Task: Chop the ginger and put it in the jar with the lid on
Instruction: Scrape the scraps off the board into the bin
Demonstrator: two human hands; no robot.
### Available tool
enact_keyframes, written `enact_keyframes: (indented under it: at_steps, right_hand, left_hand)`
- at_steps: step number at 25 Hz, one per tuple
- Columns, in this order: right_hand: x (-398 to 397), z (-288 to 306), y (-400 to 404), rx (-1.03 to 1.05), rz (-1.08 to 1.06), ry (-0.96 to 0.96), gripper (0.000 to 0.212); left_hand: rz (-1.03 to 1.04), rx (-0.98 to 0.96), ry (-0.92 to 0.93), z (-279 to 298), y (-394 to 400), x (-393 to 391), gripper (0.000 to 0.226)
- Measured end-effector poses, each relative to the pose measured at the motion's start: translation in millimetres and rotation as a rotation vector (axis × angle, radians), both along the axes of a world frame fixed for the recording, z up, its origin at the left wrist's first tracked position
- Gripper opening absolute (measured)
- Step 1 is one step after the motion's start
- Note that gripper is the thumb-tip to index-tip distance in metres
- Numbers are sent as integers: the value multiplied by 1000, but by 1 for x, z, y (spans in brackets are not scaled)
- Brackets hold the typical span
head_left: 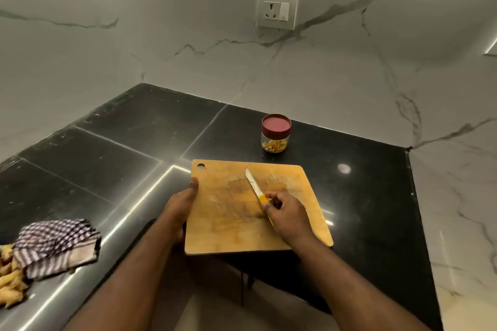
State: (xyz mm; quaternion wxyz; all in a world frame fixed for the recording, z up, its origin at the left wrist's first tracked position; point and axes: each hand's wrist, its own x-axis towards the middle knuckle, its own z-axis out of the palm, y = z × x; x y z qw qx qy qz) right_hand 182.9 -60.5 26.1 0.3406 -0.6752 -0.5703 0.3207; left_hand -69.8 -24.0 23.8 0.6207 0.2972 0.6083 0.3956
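A wooden cutting board (234, 226) lies on the black counter, with no ginger on it. My left hand (180, 205) grips its left edge, thumb on top. My right hand (286, 213) is closed on the yellow handle of a small knife (254, 187) whose blade rests on the board, pointing away from me. Beyond the board stands a small clear jar (274, 140) with a dark red lid (276, 125) on it and chopped yellow ginger pieces at its bottom. Whole ginger roots (10, 279) lie at the far left edge.
A checked cloth (57, 244) lies on the counter at the left, next to the ginger roots. The black counter (121, 148) meets marble walls behind and on the right, with a wall socket (277, 9) above. The counter's front edge is under my forearms.
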Motion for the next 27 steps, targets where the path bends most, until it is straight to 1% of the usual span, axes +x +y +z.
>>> enact_keyframes:
  at_steps: [1,4,6,8,11,12,13,14,17,20,22,23,25,27]
  right_hand:
    - [-8,-1,6,-21,-10,-15,29]
    - [-32,-3,23,-61,-59,-75,28]
    - [-46,-4,32,-60,-87,-118,22]
    - [-56,-5,39,-58,-107,-168,19]
    - [-62,-7,45,-79,-142,-194,24]
    - [-63,-7,46,-87,-155,-197,24]
    - [-63,-8,47,-95,-161,-202,23]
    - [-64,-10,48,-96,-166,-205,22]
    - [-63,-12,47,-99,-178,-199,26]
    - [-47,-10,39,-81,-162,-194,31]
    - [-14,-8,29,-39,-193,-210,30]
    - [13,-10,24,-7,-243,-231,29]
    - [79,-18,11,57,-369,-278,28]
    - [144,-26,-1,88,-456,-379,31]
  left_hand:
    - [-20,-14,66,-4,19,-9,80]
    - [-55,17,272,-2,66,-27,52]
    - [-104,80,410,-3,89,-33,45]
    - [-200,130,537,-3,102,-35,38]
    - [-294,205,796,10,109,-29,28]
    - [-295,243,838,15,110,-26,25]
    - [-291,282,830,17,110,-22,22]
    - [-285,314,778,18,108,-16,19]
    - [-280,343,548,10,91,16,20]
    - [-314,359,375,0,64,62,18]
    - [-337,361,252,-2,44,98,13]
    - [-347,357,193,-1,35,117,13]
    - [-353,323,73,-2,17,159,12]
    - [-365,254,-44,-3,0,198,13]
